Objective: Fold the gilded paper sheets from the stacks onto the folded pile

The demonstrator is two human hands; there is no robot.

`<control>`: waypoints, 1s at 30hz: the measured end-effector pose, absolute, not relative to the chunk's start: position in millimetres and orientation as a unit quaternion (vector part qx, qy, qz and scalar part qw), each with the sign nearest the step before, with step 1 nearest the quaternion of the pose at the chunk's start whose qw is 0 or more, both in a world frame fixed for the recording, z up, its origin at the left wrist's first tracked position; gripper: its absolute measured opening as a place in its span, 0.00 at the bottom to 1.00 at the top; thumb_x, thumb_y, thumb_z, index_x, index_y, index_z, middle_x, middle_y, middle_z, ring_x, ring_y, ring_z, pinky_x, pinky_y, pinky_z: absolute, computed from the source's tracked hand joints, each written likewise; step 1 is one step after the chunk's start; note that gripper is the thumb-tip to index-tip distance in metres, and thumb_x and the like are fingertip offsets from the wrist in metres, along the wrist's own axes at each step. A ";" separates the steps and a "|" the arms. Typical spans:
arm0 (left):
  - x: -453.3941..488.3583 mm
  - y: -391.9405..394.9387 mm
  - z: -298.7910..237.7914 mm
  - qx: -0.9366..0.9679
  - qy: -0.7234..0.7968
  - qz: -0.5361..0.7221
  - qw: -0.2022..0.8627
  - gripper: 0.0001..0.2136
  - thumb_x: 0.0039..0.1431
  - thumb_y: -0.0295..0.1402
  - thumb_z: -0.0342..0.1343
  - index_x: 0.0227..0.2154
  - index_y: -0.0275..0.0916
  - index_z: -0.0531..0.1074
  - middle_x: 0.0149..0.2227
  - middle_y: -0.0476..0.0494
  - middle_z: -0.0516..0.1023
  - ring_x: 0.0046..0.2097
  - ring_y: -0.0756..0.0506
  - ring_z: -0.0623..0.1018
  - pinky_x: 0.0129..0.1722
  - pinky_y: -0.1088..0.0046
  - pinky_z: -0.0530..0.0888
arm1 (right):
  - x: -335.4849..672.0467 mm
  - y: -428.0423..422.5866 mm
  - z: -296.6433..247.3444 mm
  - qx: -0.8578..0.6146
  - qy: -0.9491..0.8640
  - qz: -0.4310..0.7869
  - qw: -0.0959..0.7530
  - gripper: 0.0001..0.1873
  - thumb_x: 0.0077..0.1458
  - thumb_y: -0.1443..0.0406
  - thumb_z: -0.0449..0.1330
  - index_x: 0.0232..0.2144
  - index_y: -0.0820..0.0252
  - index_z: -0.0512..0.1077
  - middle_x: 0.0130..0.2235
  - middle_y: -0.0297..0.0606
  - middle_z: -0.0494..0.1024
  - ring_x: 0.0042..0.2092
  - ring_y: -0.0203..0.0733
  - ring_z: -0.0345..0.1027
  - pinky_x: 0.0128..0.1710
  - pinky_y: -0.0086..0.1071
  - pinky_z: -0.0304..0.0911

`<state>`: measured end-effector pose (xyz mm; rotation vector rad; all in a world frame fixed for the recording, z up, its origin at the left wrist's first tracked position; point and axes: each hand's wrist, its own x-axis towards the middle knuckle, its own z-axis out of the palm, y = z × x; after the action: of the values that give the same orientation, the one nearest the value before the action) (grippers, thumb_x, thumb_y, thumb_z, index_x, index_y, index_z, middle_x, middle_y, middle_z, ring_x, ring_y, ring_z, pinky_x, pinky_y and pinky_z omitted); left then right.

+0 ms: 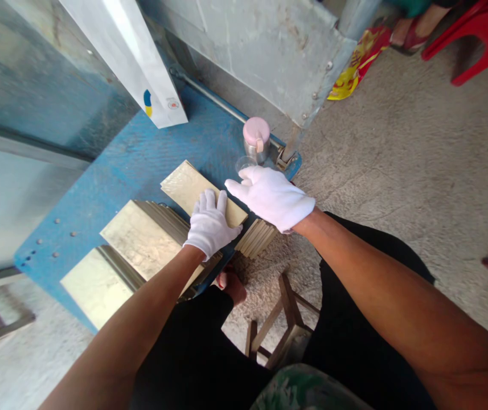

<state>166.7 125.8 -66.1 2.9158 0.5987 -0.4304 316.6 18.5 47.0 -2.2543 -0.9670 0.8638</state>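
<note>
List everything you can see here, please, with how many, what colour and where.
plates: several stacks, pale brass, on the table.
table: one, blue, left of centre.
flask: one, steel with pink lid, at the table's far edge.
cup: one, clear, beside the flask.
box: one, white, leaning at top left.
stool: one, wooden, between the legs.
chair: one, red, top right.
left hand: white glove, flat on the top plate.
right hand: white glove, at the plate's right edge.
</note>
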 end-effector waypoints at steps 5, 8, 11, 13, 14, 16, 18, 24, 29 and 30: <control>165.0 125.0 -66.4 0.965 0.200 -0.157 0.064 0.51 0.50 0.59 0.55 0.67 0.28 0.43 0.65 0.24 0.47 0.65 0.25 0.50 0.64 0.50 0.53 | 317.9 17.9 45.1 -0.836 -0.369 0.318 0.253 0.20 0.65 0.52 0.50 0.33 0.61 0.69 0.34 0.40 0.74 0.35 0.39 0.65 0.36 0.32 0.55; 164.2 125.9 -68.9 0.964 0.203 -0.159 0.060 0.52 0.49 0.59 0.56 0.67 0.28 0.43 0.65 0.24 0.46 0.65 0.25 0.49 0.64 0.49 0.53 | 319.5 16.9 43.5 -0.834 -0.369 0.315 0.263 0.19 0.64 0.52 0.51 0.34 0.62 0.70 0.34 0.41 0.74 0.37 0.39 0.66 0.37 0.32 0.56; 162.7 129.0 -73.0 0.965 0.202 -0.156 0.059 0.53 0.49 0.60 0.56 0.67 0.28 0.43 0.66 0.23 0.45 0.66 0.24 0.48 0.64 0.49 0.52 | 321.0 15.8 46.9 -0.831 -0.365 0.320 0.272 0.19 0.64 0.53 0.51 0.35 0.62 0.70 0.34 0.41 0.74 0.36 0.39 0.66 0.37 0.32 0.56; 161.8 130.2 -73.5 0.965 0.202 -0.155 0.064 0.52 0.49 0.60 0.56 0.67 0.29 0.44 0.66 0.23 0.44 0.66 0.25 0.48 0.64 0.50 0.53 | 322.3 14.8 52.1 -0.829 -0.370 0.326 0.263 0.19 0.65 0.54 0.51 0.36 0.63 0.71 0.35 0.42 0.74 0.37 0.40 0.66 0.38 0.32 0.57; 161.7 129.4 -72.4 0.964 0.206 -0.155 0.068 0.52 0.49 0.59 0.56 0.67 0.30 0.45 0.66 0.23 0.44 0.66 0.25 0.49 0.64 0.51 0.53 | 323.1 14.2 55.0 -0.828 -0.373 0.329 0.258 0.19 0.65 0.54 0.50 0.36 0.63 0.71 0.35 0.43 0.74 0.37 0.40 0.66 0.38 0.32 0.57; 162.4 123.4 -66.9 0.964 0.212 -0.143 0.071 0.50 0.50 0.57 0.58 0.67 0.29 0.46 0.66 0.23 0.45 0.66 0.25 0.50 0.65 0.51 0.53 | 325.1 12.5 60.6 -0.827 -0.376 0.332 0.255 0.19 0.66 0.55 0.49 0.38 0.64 0.71 0.36 0.44 0.73 0.38 0.40 0.66 0.39 0.33 0.57; 163.9 110.1 -58.0 0.970 0.201 -0.114 0.073 0.48 0.52 0.53 0.59 0.67 0.29 0.45 0.67 0.24 0.43 0.67 0.27 0.48 0.66 0.52 0.51 | 327.4 10.3 65.3 -0.824 -0.381 0.333 0.257 0.20 0.66 0.55 0.47 0.39 0.65 0.71 0.36 0.44 0.73 0.37 0.40 0.66 0.39 0.33 0.57; 154.2 42.8 -42.0 0.983 0.083 -0.116 0.114 0.38 0.58 0.42 0.59 0.67 0.36 0.50 0.69 0.31 0.43 0.69 0.30 0.45 0.68 0.51 0.48 | 333.8 1.7 75.1 -0.814 -0.397 0.329 0.266 0.20 0.67 0.57 0.45 0.43 0.66 0.69 0.37 0.46 0.74 0.38 0.41 0.67 0.40 0.33 0.58; 130.0 6.2 -68.2 0.976 0.094 -0.178 0.086 0.36 0.59 0.34 0.57 0.67 0.34 0.49 0.69 0.28 0.41 0.69 0.28 0.39 0.67 0.45 0.45 | 338.3 -3.6 79.1 -0.811 -0.398 0.327 0.279 0.19 0.67 0.57 0.46 0.44 0.66 0.69 0.37 0.46 0.74 0.38 0.41 0.67 0.40 0.33 0.58; 126.9 2.9 -74.7 0.974 0.109 -0.182 0.080 0.35 0.60 0.31 0.56 0.67 0.33 0.48 0.69 0.27 0.40 0.68 0.29 0.37 0.67 0.44 0.45 | 339.3 -4.5 79.4 -0.810 -0.397 0.326 0.281 0.19 0.67 0.57 0.46 0.44 0.66 0.70 0.37 0.46 0.74 0.38 0.41 0.67 0.40 0.33 0.58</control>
<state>126.9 2.9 -74.7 2.9126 0.3254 -0.5434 339.3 -4.5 79.4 -2.1721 -1.0647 0.8750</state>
